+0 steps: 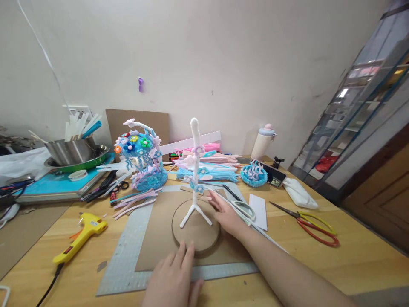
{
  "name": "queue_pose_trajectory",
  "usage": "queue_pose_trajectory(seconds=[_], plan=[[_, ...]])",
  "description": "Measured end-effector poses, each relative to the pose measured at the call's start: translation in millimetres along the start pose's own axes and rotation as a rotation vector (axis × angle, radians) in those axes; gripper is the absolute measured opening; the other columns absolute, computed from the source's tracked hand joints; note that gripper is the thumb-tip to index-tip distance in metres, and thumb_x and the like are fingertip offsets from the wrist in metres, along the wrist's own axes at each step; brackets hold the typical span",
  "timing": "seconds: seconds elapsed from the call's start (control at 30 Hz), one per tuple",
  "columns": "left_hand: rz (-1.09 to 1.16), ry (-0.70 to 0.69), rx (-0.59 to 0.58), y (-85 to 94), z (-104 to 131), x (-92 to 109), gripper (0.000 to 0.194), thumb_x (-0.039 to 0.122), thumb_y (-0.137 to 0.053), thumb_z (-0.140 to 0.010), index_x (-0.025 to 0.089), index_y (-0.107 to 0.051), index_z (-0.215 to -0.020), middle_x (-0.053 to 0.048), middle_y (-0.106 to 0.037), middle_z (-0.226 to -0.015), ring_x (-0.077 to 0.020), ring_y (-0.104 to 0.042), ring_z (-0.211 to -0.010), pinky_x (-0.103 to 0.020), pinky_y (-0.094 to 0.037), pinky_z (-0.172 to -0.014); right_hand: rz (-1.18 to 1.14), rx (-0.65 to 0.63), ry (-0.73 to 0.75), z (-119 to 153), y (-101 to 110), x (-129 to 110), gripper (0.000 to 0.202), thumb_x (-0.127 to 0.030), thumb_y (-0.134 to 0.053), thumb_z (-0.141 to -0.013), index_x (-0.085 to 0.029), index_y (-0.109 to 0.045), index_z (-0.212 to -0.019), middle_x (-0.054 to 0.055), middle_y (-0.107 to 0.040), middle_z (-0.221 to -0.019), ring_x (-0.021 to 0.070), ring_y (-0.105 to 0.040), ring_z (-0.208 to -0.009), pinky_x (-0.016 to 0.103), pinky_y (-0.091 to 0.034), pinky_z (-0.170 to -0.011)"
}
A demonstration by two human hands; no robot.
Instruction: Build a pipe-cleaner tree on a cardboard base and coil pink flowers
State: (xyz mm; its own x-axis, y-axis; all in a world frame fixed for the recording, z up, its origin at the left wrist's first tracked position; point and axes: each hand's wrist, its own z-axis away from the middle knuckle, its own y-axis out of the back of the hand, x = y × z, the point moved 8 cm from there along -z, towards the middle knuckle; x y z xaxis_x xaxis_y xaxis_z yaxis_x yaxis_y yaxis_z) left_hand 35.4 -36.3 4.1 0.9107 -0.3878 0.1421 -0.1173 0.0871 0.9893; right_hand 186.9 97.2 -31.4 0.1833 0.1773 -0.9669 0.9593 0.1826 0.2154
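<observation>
"What kind of place is this?"

"A place for making crafts. See the yellow glue gun, big scissors, brown cardboard and fuzzy sticks on the wooden table?"

"Oh yes, and a cutting mat too!"

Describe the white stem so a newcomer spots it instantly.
On the wooden table, find the brown cardboard sheet lying on the grey mat. The white stem stands upright on the round disc there, feet splayed. Unlike the flowered blue piece to its left, it has a bare white tip and no blue base.
</observation>
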Motion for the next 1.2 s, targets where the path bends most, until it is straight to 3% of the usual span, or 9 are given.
queue_pose_trajectory(seconds=[0.2, 0.37, 0.57, 0.67, 0.77, 0.83, 0.9, 1.0, 1.2], plan=[[0.037, -0.178, -0.04, -2.5, -5, 34, 0.057, 0.027, -0.053, -0.077, 0.012, -0.048, -0.132, -0.016, -0.054, -0.13, -0.0322, -0.061, -0.105, -0.043, -0.054, -0.085, 0.145, 0.095, 0.003, 4, 9, 6, 0.072, -0.007, -0.042, -0.067, -0.019, -0.036, -0.138, 0.01, -0.057, -0.121, 0.0205, -0.057, -0.108, 0.042, -0.042, -0.099], [0.066, -0.197, -0.035, 1.1, -14, 47, 0.058, 0.027, -0.055, -0.076, 0.016, -0.048, -0.132, -0.015, -0.051, -0.134, -0.0317, -0.06, -0.106, -0.042, -0.053, -0.087, 0.307, 0.064, 0.123, 16, 1, -21, 0.053, -0.018, -0.048, -0.078, -0.02, -0.047, -0.131, 0.011, -0.051, -0.13, 0.0246, -0.046, -0.121, 0.046, -0.032, -0.106], [0.193, -0.236, 0.023, 1.0, -13, 50, 0.05, 0.023, -0.055, -0.075, 0.015, -0.055, -0.124, -0.017, -0.053, -0.132, -0.0319, -0.06, -0.106, -0.046, -0.051, -0.088, 0.557, -0.208, 0.338, 35, -28, -68, 0.039, -0.027, -0.041, -0.091, -0.03, -0.05, -0.128, 0.003, -0.047, -0.138, 0.0217, -0.038, -0.129, 0.048, -0.018, -0.11], [0.303, -0.147, 0.145, 18.1, -12, 23, 0.032, 0.021, -0.043, -0.084, 0.021, -0.062, -0.11, -0.011, -0.066, -0.113, -0.0243, -0.061, -0.101, -0.038, -0.051, -0.087, 0.688, -0.334, 0.398, 40, -40, -80, 0.04, -0.028, -0.035, -0.094, -0.031, -0.044, -0.133, 0.003, -0.045, -0.139, 0.0201, -0.036, -0.13, 0.051, -0.009, -0.111], [0.308, 0.129, 0.201, 35.3, -17, -41, 0.032, 0.023, -0.037, -0.087, 0.019, -0.058, -0.11, -0.01, -0.065, -0.109, -0.0235, -0.061, -0.1, -0.039, -0.049, -0.086, 0.754, -0.368, 0.381, 41, -44, -80, 0.042, -0.032, -0.034, -0.095, -0.032, -0.039, -0.136, 0.003, -0.042, -0.141, 0.0197, -0.031, -0.133, 0.051, -0.003, -0.111], [0.213, 0.239, 0.197, 43.6, -24, -81, 0.044, 0.027, -0.048, -0.081, 0.015, -0.051, -0.123, -0.013, -0.059, -0.123, -0.0283, -0.052, -0.115, -0.045, -0.04, -0.098, 0.778, -0.335, 0.316, 39, -42, -72, 0.05, -0.04, -0.037, -0.093, -0.03, -0.029, -0.141, 0.006, -0.035, -0.145, 0.0217, -0.025, -0.136, 0.052, -0.003, -0.111], [0.2, 0.189, 0.127, 42.4, -36, -104, 0.072, 0.033, -0.062, -0.07, 0.012, -0.039, -0.135, -0.016, -0.044, -0.139, -0.0308, -0.038, -0.128, -0.045, -0.03, -0.106, 0.786, -0.293, 0.219, 37, -38, -61, 0.076, -0.055, -0.048, -0.084, -0.026, -0.014, -0.146, 0.01, -0.026, -0.149, 0.0265, -0.018, -0.138, 0.053, -0.005, -0.11], [0.307, 0.093, 0.054, 34.3, -52, -116, 0.089, 0.039, -0.068, -0.064, 0.011, -0.031, -0.141, -0.017, -0.03, -0.148, -0.0304, -0.027, -0.135, -0.043, -0.023, -0.11, 0.793, -0.279, 0.143, 38, -35, -47, 0.118, -0.07, -0.064, -0.06, -0.025, 0.002, -0.147, 0.014, -0.017, -0.151, 0.033, -0.012, -0.138, 0.056, -0.004, -0.108], [0.419, -0.021, 0.025, 29.4, -58, -92, 0.075, 0.036, -0.068, -0.069, 0.023, -0.04, -0.137, -0.006, -0.041, -0.144, -0.0254, -0.038, -0.13, -0.037, -0.029, -0.108, 0.739, -0.302, 0.149, 33, -23, -39, 0.126, -0.063, -0.073, -0.054, -0.026, 0.005, -0.146, 0.013, -0.017, -0.151, 0.0318, -0.015, -0.138, 0.051, -0.009, -0.11]])
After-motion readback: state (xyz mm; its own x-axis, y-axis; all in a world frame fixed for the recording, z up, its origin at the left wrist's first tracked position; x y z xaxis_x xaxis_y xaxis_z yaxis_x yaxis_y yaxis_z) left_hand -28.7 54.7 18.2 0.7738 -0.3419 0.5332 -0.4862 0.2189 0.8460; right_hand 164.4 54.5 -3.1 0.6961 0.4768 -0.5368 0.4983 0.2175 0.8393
